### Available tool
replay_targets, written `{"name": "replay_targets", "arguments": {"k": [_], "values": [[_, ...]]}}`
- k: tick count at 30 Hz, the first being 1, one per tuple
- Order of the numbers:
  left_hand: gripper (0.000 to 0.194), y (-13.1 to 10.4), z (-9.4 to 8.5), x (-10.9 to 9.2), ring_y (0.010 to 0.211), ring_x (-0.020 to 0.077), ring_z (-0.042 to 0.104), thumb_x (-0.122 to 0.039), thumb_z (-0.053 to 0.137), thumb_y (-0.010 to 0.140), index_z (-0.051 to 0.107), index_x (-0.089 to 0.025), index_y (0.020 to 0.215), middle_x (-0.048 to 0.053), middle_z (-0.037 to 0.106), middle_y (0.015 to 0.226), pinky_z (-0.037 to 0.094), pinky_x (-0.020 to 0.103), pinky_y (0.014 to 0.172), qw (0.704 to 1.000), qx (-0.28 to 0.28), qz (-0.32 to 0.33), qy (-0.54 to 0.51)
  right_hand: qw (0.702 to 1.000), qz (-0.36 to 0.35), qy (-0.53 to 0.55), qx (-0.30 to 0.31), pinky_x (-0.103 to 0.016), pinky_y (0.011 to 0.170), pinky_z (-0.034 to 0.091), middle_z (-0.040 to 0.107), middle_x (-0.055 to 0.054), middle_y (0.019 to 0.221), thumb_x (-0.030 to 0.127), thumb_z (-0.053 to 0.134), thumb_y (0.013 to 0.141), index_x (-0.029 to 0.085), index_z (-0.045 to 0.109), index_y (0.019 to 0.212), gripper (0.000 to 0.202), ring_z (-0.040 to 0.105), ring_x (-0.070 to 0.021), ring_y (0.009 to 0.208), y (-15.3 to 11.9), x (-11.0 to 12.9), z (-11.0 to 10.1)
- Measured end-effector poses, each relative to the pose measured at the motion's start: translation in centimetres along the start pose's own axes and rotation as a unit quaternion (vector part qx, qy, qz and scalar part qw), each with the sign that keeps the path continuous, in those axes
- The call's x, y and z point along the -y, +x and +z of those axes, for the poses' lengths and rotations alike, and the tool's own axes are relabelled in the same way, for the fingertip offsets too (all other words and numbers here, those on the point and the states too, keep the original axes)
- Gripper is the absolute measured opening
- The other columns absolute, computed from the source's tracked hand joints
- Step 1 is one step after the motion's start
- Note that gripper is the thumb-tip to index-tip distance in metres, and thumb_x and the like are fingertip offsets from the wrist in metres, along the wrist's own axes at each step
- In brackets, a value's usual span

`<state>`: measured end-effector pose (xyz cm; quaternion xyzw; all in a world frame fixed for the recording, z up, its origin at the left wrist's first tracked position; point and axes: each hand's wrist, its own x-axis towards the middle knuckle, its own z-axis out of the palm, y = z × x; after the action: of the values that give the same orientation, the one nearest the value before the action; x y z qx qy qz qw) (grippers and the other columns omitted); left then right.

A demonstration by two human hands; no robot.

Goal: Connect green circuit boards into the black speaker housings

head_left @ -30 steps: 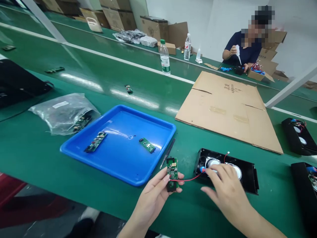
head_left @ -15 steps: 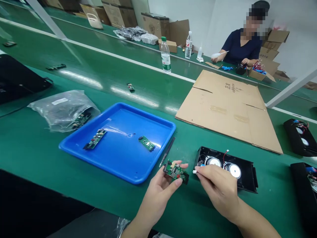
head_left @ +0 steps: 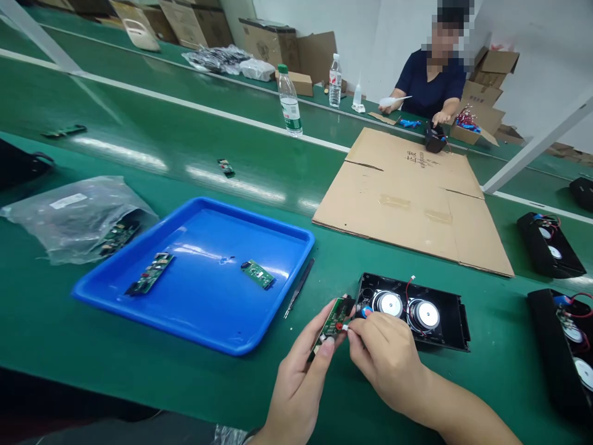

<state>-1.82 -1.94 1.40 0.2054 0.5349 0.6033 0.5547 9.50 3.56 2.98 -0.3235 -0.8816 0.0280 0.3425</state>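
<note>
I see left hand (head_left: 301, 374) clasping circuit board (head_left: 334, 317), right hand (head_left: 389, 355) pinching white plug (head_left: 345, 327). Board looks light, stiff, fragile; I'd take edges.

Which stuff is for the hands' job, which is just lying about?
Likely for the job:
circuit board in the left hand
white plug in the right hand
black speaker case
blue tray

Likely just lying about:
green-capped bottle
cardboard boxes
</note>
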Motion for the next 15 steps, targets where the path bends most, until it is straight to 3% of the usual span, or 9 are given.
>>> {"name": "replay_targets", "arguments": {"k": [6,13,15], "values": [[0.05,-0.3,0.2,1.1,0.119,0.0302,0.049,-0.052,0.061,0.073,0.062,-0.022,0.114,0.008,0.06,0.122,0.036,0.039,0.103,0.999,-0.009,0.035,0.04,0.999,-0.005,0.001,-0.036,-0.025,0.049,0.039,0.053,0.0,0.055,0.011,0.04,0.088,0.018,0.052,0.07,0.023,0.049,-0.0126,0.049,-0.2,0.2,0.4],[0.047,-0.2,0.2,1.7,0.115,0.0299,0.052,-0.048,0.057,0.078,0.06,-0.022,0.116,0.009,0.063,0.118,0.04,0.04,0.1,0.996,-0.025,0.067,0.054,0.997,0.016,0.022,-0.067,-0.025,0.05,0.038,0.053,0.0,0.055,0.011,0.041,0.087,0.018,0.05,0.071,0.02,0.048,-0.0122,0.051,-0.5,0.3,0.6],[0.044,0.0,-0.2,2.0,0.116,0.0294,0.052,-0.046,0.057,0.079,0.061,-0.022,0.115,0.009,0.064,0.117,0.04,0.039,0.1,0.994,-0.001,0.078,0.071,0.998,0.014,0.015,-0.058,-0.025,0.051,0.038,0.053,0.0,0.056,0.01,0.041,0.087,0.018,0.051,0.07,0.021,0.048,-0.0123,0.051,-0.5,0.2,0.6]]}}
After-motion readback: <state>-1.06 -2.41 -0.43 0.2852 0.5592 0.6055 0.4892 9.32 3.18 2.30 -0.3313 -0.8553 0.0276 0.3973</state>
